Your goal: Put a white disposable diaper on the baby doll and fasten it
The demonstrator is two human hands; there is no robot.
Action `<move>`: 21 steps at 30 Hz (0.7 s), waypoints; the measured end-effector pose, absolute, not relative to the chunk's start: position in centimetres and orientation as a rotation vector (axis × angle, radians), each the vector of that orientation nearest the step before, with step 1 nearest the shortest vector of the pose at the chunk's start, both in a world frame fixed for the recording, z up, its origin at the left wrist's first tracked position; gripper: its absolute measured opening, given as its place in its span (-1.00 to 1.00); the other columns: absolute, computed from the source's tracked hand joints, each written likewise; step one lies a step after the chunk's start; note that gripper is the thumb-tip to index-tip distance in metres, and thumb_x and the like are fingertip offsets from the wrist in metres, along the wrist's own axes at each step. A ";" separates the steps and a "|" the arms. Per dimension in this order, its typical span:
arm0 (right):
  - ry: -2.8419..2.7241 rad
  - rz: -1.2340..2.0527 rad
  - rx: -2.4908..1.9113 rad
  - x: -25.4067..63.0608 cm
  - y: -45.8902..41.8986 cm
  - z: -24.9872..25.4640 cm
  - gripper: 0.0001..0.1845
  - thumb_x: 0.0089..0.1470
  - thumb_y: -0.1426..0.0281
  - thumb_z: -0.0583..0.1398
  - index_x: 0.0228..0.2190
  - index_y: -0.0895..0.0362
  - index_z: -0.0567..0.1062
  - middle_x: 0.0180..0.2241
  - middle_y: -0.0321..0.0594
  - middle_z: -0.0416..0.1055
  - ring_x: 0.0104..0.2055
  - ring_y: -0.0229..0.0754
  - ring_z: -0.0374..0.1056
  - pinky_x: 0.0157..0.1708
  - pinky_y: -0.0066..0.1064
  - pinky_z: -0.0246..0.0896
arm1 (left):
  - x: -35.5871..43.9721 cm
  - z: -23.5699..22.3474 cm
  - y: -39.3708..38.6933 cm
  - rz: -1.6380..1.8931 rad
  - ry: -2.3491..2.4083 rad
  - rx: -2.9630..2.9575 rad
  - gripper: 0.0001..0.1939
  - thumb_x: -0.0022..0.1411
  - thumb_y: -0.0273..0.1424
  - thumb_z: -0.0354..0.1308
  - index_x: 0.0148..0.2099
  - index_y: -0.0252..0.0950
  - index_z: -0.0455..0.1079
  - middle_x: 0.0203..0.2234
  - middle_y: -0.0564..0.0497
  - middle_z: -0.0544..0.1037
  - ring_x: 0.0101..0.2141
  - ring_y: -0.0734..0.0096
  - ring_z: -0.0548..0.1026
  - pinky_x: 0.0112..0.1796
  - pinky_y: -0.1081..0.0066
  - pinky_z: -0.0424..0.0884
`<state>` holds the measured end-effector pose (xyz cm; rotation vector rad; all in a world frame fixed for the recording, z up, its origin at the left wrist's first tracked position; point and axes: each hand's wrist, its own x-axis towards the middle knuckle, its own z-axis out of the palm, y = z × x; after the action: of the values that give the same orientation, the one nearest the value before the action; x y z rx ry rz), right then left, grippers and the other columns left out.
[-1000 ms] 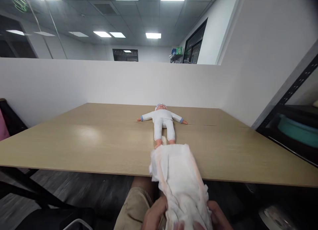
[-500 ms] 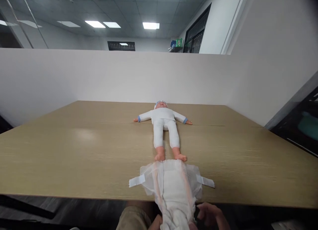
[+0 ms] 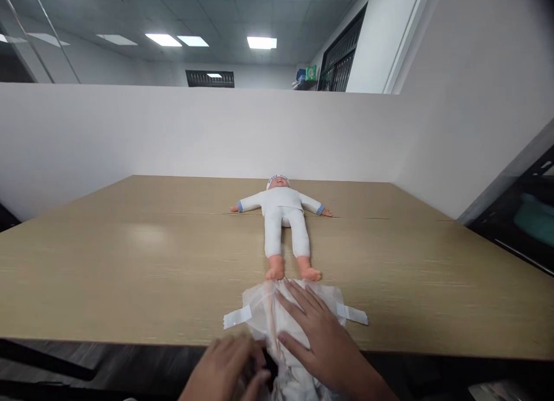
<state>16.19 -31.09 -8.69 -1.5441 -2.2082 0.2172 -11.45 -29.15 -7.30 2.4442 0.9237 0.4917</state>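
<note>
A baby doll (image 3: 283, 216) in a white suit lies on its back on the wooden table (image 3: 130, 262), arms spread, feet toward me. Just below its feet a white diaper (image 3: 259, 311) lies unfolded on the table's near edge, its side tabs sticking out. My right hand (image 3: 320, 337) rests flat on the diaper with fingers stretched out. My left hand (image 3: 229, 372) is at the diaper's near end by the table edge, fingers curled against it and blurred.
A white partition wall (image 3: 130, 135) runs behind the table. A dark shelf unit (image 3: 519, 216) with a teal object stands at the right. The floor shows below the table's front edge.
The diaper went from bunched in both hands to spread on the table. My right hand moved up onto it and lies flat; my left hand rose to its near end.
</note>
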 end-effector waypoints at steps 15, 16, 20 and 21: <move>-2.227 0.313 -1.578 16.9 -30.5 -8.5 -0.24 0.41 -0.05 0.20 0.51 -0.22 0.21 0.55 -0.22 0.14 0.57 0.18 0.08 0.51 0.23 0.09 | 0.9 -2.5 -10.0 0.104 0.051 3.383 0.03 0.13 -0.55 0.41 0.56 -0.11 0.12 0.57 -0.16 0.13 0.45 -0.12 0.22 0.32 0.05 0.26; -2.230 0.324 -1.582 16.9 -30.5 -8.5 -0.24 0.40 -0.05 0.20 0.51 -0.23 0.21 0.55 -0.23 0.13 0.57 0.18 0.08 0.50 0.23 0.10 | 1.4 -2.5 -9.7 0.122 0.000 3.383 -0.06 0.15 -0.53 0.40 0.52 -0.14 0.19 0.55 -0.14 0.19 0.43 -0.09 0.24 0.30 0.06 0.27; -2.242 0.354 -1.572 17.3 -30.3 -8.9 -0.21 0.39 -0.03 0.23 0.52 -0.25 0.18 0.58 -0.26 0.06 0.58 0.22 0.05 0.50 0.23 0.11 | 2.7 -2.9 -8.8 0.299 -0.149 3.362 -0.56 0.33 -0.41 0.30 0.24 -0.21 0.45 0.30 -0.09 0.53 0.21 0.02 0.41 0.18 0.13 0.32; -2.252 0.366 -1.561 17.5 -30.1 -9.0 -0.19 0.38 -0.03 0.23 0.52 -0.24 0.16 0.58 -0.26 0.03 0.59 0.23 0.04 0.50 0.22 0.11 | 3.0 -3.1 -8.6 0.330 -0.190 3.367 -0.66 0.38 -0.39 0.26 0.18 -0.21 0.47 0.20 -0.09 0.59 0.11 0.04 0.45 0.11 0.13 0.33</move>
<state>17.48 -30.14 -8.99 -1.5613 -2.2519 0.3664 3.05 -8.57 -3.06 3.3668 -0.1901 0.3299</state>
